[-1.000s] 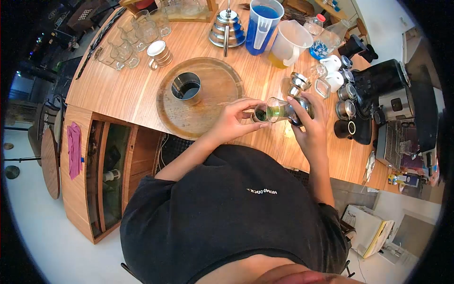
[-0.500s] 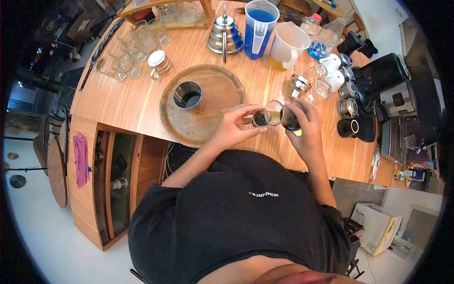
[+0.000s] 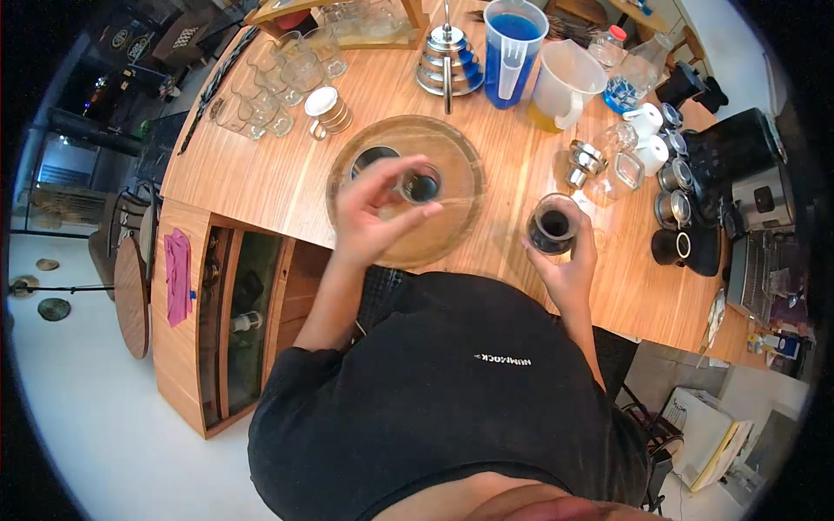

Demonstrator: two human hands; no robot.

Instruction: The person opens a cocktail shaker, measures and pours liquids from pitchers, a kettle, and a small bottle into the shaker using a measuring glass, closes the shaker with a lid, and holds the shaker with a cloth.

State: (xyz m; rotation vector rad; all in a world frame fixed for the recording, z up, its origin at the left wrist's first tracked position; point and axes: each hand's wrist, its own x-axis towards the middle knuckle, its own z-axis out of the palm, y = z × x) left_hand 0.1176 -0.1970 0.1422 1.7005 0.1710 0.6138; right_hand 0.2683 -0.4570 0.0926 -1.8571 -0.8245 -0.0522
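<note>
My left hand (image 3: 369, 213) is over the round wooden tray (image 3: 460, 226), thumb and fingers closed around a small glass (image 3: 420, 185) of dark liquid. Whether that glass touches the tray I cannot tell. Behind these fingers, a metal cup (image 3: 369, 159) on the tray is partly hidden. On the right, my right hand (image 3: 569, 260) grips a clear glass carafe (image 3: 553, 224) with dark liquid in it, roughly upright near the table's front edge.
A steel gooseneck kettle (image 3: 448, 65), a jug of blue liquid (image 3: 512, 56) and a jug of yellowish liquid (image 3: 565, 87) stand at the back. Several glass mugs (image 3: 300, 69) and a white-topped cup (image 3: 326, 108) are at left. A metal shaker top (image 3: 586, 163) lies beside glass jars.
The carafe was tilted over the small glass and is now upright. My hands have moved apart, the left carrying the small glass left over the tray. The view has shifted slightly.
</note>
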